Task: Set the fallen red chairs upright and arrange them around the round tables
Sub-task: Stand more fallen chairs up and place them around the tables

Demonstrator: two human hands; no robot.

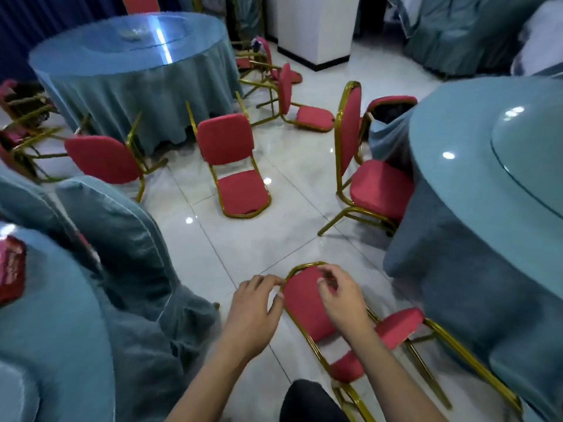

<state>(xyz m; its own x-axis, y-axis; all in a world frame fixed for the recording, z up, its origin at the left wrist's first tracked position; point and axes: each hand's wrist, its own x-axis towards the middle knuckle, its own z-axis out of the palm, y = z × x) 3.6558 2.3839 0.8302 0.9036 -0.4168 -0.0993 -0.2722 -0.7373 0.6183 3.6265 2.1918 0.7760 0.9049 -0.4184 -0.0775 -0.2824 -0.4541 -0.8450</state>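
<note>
Both hands (292, 306) — on chair backrest (304, 309)

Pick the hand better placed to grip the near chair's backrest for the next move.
Left hand, probably: its fingers already touch the gold frame edge of the near chair. The right hand hovers over the red pad.

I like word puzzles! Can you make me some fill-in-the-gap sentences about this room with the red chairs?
1. Both hands, left hand and right hand, reach for the backrest of the nearest red padded chair, whose metal frame is ____ coloured.
2. The round tables wear cloths coloured ____.
3. The red chair lying in the middle of the floor rests on its ____.

Missing words: gold; blue; back
</note>
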